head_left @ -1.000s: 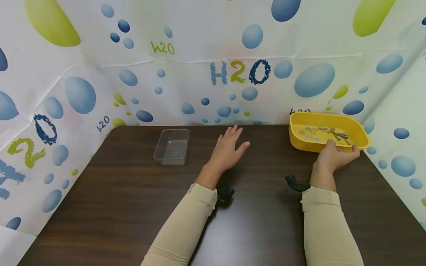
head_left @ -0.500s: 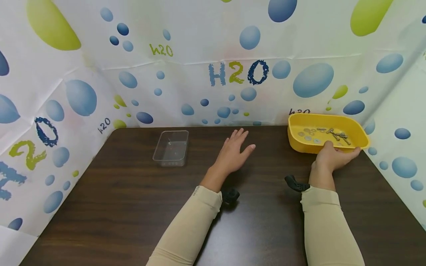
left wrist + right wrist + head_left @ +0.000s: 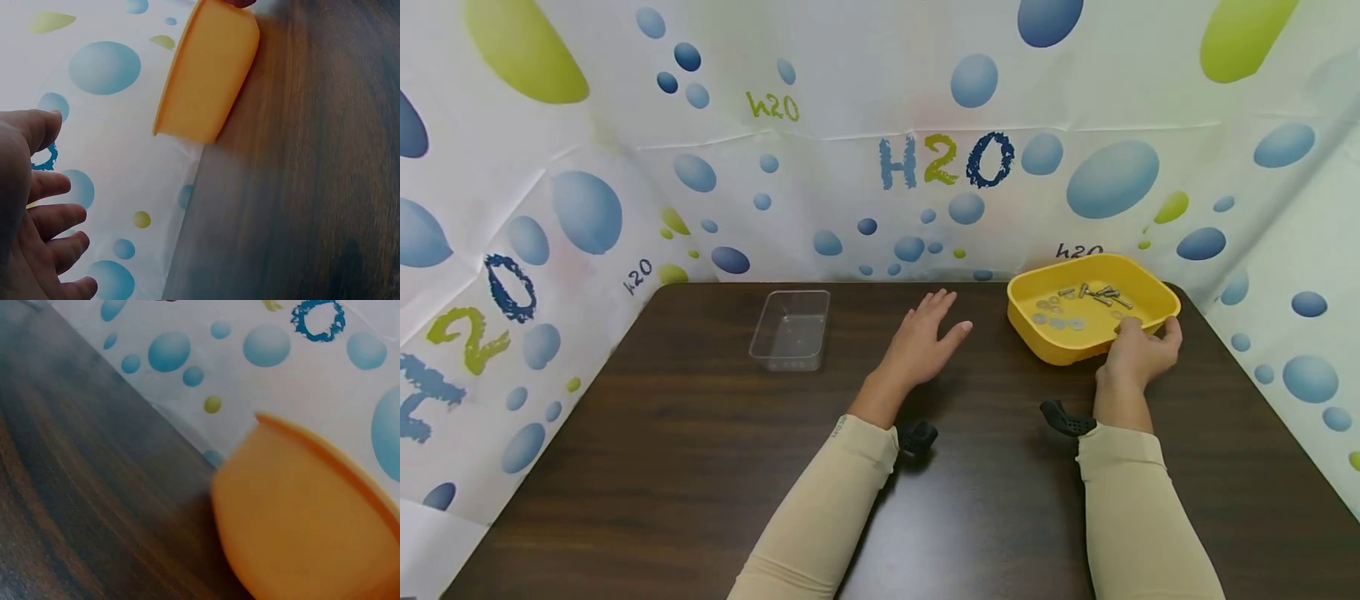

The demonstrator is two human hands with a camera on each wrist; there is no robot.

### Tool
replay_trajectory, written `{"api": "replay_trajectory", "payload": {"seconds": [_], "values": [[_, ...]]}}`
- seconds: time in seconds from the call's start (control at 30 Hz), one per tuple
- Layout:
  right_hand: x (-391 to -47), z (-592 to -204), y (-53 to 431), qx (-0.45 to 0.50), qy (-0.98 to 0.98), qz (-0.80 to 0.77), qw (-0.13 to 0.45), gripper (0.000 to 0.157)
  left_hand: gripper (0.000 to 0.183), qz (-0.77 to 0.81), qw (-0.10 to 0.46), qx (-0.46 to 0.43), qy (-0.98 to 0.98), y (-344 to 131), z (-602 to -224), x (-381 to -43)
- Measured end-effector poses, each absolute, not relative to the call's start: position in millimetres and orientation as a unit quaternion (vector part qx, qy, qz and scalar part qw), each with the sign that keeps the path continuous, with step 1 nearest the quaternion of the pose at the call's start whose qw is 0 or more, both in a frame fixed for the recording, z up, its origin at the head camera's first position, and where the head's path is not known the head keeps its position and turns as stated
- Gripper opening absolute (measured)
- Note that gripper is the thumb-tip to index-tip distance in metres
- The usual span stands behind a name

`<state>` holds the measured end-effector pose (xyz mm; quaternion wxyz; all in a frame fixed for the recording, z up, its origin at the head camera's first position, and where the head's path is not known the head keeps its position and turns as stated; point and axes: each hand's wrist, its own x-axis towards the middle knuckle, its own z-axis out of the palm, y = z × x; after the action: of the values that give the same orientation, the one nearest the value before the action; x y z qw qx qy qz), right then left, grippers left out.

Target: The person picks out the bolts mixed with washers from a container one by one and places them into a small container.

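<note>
Yellow tray (image 3: 1043, 343), head view first: looks?

Rounded corners, flared rim, shallow; silvery bolts (image 3: 1101, 294) toward the back, flat washers (image 3: 1057, 323) toward the front left. Set at an angle near the tabletop's (image 3: 985, 500) far right. Lifted or resting, can't tell.

And the hands?

Right hand (image 3: 1138, 354) pinches the near right rim, thumb on the inner side. Left hand (image 3: 920, 343) spread, thumb out, left of the tray and apart from it. Clear container (image 3: 790, 364) further left, well apart.

Left wrist view?

Tray reads orange here, plain smooth outer wall, top of view, slanted. Left hand at the left edge, fingers loose and spread, gap between. A bit of a finger meets the tray at the top edge.

Right wrist view?

Orange-looking outer wall fills the lower right, edge blurred, rim running diagonally. Pinch can't be told from this one.
</note>
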<state>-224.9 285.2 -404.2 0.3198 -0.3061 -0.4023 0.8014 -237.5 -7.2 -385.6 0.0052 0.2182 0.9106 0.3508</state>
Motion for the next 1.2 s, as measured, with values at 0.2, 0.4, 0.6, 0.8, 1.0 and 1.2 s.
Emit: {"api": "replay_trajectory", "payload": {"seconds": [0.2,0.4,0.6,0.8,1.0,1.2], "values": [[-230,-408,280,-0.289,-0.462,0.798,0.258,0.068,0.064,0.364,0.014,0.205,0.908,-10,-387,-237],[-234,-409,267,-0.233,-0.497,0.812,0.198,0.065,0.066,0.373,0.026,0.196,0.907,-8,-391,-238],[-237,-410,257,-0.173,-0.525,0.816,0.168,0.067,0.063,0.374,0.042,0.183,0.908,-8,-394,-240],[-238,-412,250,-0.134,-0.547,0.815,0.139,0.065,0.056,0.361,0.046,0.192,0.912,-10,-393,-241],[-239,-413,245,-0.111,-0.557,0.812,0.133,0.05,0.053,0.366,0.047,0.195,0.909,-12,-392,-240],[-239,-413,244,-0.114,-0.591,0.786,0.141,0.035,0.051,0.371,0.044,0.193,0.907,-12,-393,-239]]}}
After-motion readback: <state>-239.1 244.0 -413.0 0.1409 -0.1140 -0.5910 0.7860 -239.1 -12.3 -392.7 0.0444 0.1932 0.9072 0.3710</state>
